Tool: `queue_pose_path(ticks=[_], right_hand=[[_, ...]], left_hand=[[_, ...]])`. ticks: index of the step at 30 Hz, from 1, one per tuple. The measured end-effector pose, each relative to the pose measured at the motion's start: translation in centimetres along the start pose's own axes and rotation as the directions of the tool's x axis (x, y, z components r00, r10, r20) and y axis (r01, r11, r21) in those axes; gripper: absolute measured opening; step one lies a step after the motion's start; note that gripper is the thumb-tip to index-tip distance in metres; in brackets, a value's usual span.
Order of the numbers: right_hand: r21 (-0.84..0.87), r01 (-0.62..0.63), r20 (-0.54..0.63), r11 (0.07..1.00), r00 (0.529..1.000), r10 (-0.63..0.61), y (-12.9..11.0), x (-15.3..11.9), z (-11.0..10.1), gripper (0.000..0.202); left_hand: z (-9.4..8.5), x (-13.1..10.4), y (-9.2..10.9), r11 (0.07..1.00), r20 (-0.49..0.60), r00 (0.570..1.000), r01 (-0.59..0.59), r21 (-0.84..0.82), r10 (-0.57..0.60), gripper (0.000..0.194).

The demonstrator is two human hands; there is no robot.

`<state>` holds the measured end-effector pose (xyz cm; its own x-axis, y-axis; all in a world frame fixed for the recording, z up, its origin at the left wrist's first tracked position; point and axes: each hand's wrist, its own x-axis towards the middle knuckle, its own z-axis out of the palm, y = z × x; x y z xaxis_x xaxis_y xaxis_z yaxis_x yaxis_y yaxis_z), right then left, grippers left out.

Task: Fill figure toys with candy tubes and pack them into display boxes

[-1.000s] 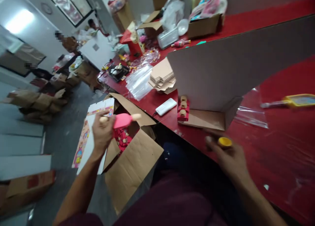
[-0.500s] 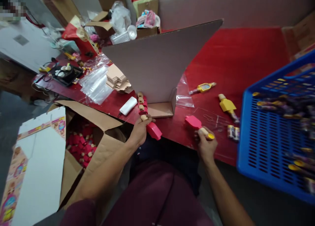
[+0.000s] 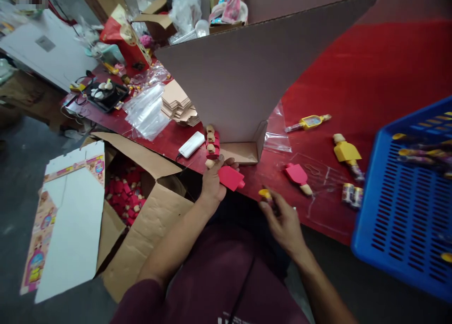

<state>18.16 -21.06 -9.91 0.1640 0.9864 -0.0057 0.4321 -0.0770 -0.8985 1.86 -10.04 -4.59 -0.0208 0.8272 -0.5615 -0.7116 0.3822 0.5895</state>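
Note:
My left hand (image 3: 212, 185) is closed around a pink plastic doll-shaped piece (image 3: 231, 178) with a beige top, held at the table's front edge. Just above that hand stand several red pieces with beige tops (image 3: 212, 142) in a row. My right hand (image 3: 284, 220) pinches a dark tube with a slanted yellow tip (image 3: 264, 193), partly hidden by the fingers. Beyond the right hand, another pink piece with a beige end (image 3: 297, 174) lies on the red table. A yellow doll-shaped piece (image 3: 347, 150) and a yellow-framed piece (image 3: 311, 121) lie farther right.
An open cardboard display box (image 3: 243, 152) with a tall back panel stands ahead. The blue basket (image 3: 367, 225) holds yellow-tipped tubes at the right. A carton (image 3: 150, 220) of pink pieces sits at the left. Folded cardboard (image 3: 175, 98), plastic bags (image 3: 148, 114) and a white device (image 3: 191, 145) lie leftward.
The pink piece by my right hand now lies on the table, and that hand has come nearer my left with the yellow-tipped tube. In my left hand the pink piece has turned. The view has shifted.

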Motion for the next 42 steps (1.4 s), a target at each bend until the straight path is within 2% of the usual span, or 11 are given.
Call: queue_pose_path(ticks=[7, 16, 20, 24, 25, 27, 29, 33, 36, 38, 42], right_hand=[[-0.052, 0.239, -0.041, 0.970, 0.970, -0.241, -3.0, 0.6, 3.0, 0.023], [-0.267, 0.639, -0.051, 0.722, 0.739, -0.672, -2.3, 1.6, 3.7, 0.018], [-0.179, 0.660, -0.032, 0.729, 0.737, -0.675, -2.4, 1.5, 3.7, 0.017], [0.228, 0.197, 0.187, 0.954, 0.952, -0.241, -3.4, 1.4, 3.1, 0.021], [0.337, -0.038, 0.326, 0.941, 0.942, -0.078, -3.7, 1.5, 2.9, 0.028], [0.428, -0.463, 0.612, 0.776, 0.780, 0.128, -4.3, 1.6, 2.5, 0.040], [0.399, -0.627, 0.738, 0.669, 0.653, 0.171, -4.7, 1.6, 2.3, 0.050], [0.332, -0.183, 0.303, 0.926, 0.950, 0.079, -4.6, 0.9, 3.0, 0.048], [0.298, -0.006, 0.034, 0.954, 0.999, -0.004, -4.4, 0.2, 3.7, 0.045], [0.461, -0.222, 0.211, 0.859, 0.968, 0.137, -4.5, 0.1, 3.9, 0.043], [0.531, -0.679, 0.696, 0.507, 0.691, 0.196, -4.8, 0.5, 4.0, 0.051]], left_hand=[[0.3, -1.4, 0.5, 0.986, 0.024, 0.987, -0.161, 0.046, 0.160, 0.039], [-0.5, -2.0, 0.2, 0.968, -0.006, 0.969, -0.247, 0.043, 0.247, 0.037], [-0.8, -2.0, 0.1, 0.963, -0.024, 0.964, -0.262, 0.068, 0.264, 0.033], [-1.1, -2.1, 0.0, 0.962, 0.005, 0.965, -0.260, 0.085, 0.261, 0.032], [-1.2, -2.1, 0.0, 0.965, 0.020, 0.969, -0.247, 0.089, 0.246, 0.032], [-1.4, -2.2, 0.1, 0.973, 0.045, 0.977, -0.213, 0.094, 0.210, 0.034], [-1.5, -2.2, 0.2, 0.977, 0.060, 0.981, -0.188, 0.102, 0.183, 0.035], [-1.6, -2.1, 0.4, 0.970, 0.040, 0.977, -0.214, 0.113, 0.210, 0.034], [-1.5, -2.1, 0.2, 0.967, 0.055, 0.973, -0.228, 0.113, 0.223, 0.032], [-1.5, -2.2, 0.2, 0.967, 0.094, 0.973, -0.222, 0.128, 0.211, 0.031], [-1.6, -2.6, 0.7, 0.956, 0.154, 0.963, -0.246, 0.158, 0.222, 0.031]])
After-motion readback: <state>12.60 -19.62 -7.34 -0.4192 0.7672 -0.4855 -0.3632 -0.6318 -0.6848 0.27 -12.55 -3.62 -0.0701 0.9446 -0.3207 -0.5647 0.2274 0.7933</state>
